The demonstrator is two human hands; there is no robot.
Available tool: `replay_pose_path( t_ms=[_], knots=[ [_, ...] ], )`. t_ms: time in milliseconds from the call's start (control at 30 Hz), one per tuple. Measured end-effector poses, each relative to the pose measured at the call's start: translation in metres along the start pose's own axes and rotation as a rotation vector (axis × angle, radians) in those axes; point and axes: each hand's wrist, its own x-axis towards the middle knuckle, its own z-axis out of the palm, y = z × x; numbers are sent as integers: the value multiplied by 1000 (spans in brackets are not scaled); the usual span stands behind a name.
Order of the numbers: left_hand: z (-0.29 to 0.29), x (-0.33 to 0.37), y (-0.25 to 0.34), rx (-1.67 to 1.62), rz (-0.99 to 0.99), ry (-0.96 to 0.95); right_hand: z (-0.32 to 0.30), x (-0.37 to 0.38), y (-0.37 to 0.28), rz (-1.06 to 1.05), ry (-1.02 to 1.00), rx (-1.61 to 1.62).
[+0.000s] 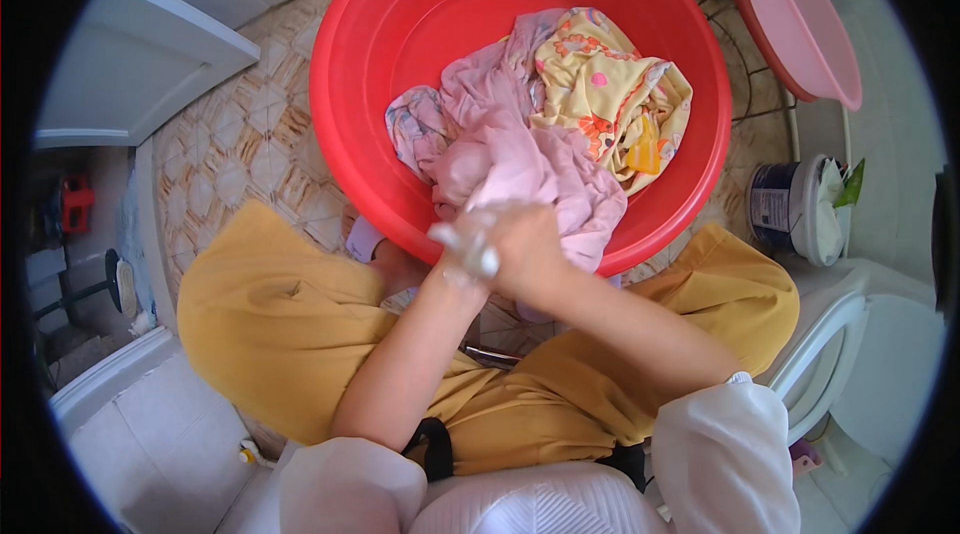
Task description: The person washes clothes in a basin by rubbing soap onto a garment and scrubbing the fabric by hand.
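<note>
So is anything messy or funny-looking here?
Nothing is spilled or broken. The pink cloth hangs over the near rim of the red basin, where both soapy hands, left hand and right hand, squeeze it. The yellow patterned cloth stays inside.

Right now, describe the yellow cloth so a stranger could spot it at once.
Find the big red basin on the tiled floor. Inside it, toward its right wall, lies the yellow cloth, bunched against a pink cloth. It alone is yellow, with an orange and pink printed pattern.
</note>
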Motion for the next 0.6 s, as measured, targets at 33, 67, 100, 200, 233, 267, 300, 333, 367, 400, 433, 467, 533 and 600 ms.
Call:
replay_pose_path(
  t_ms=[33,67,100,200,233,267,300,333,367,400,433,467,533,600],
  knots=[
    [4,5,-4,-7,-19,2,1,-2,22,64,26,-83],
    [10,5,-5,-10,-32,10,-4,6,31,63,23,-85],
    [17,5,-6,-12,-46,18,-11,16,39,268,34,-203],
    [-75,54,-32,5,408,-742,1,9,6,202,46,-145],
    [-126,74,-39,-81,538,-1161,10,4,-14,-68,50,42],
    [-83,39,-24,-1,119,-619,-6,1,-10,-46,-18,28],
    [-26,14,-11,32,51,-201,-13,6,1,-46,-19,25],
    [1,6,-7,51,20,-15,-21,16,18,298,-102,-72],
    [22,3,-7,5,-35,79,-25,21,27,646,-186,-172],
    [23,3,-9,73,-23,118,-22,16,25,646,-190,-173],
    [-10,16,-17,71,-20,113,-15,7,21,487,-143,-144],
    [-73,40,-27,-84,24,-382,-2,-1,15,320,-99,-103],
    [-98,45,-27,-240,62,-870,3,-1,-14,-27,14,61],
    [-23,17,-13,-58,-7,-230,-6,2,22,222,-5,100]
  ],
)
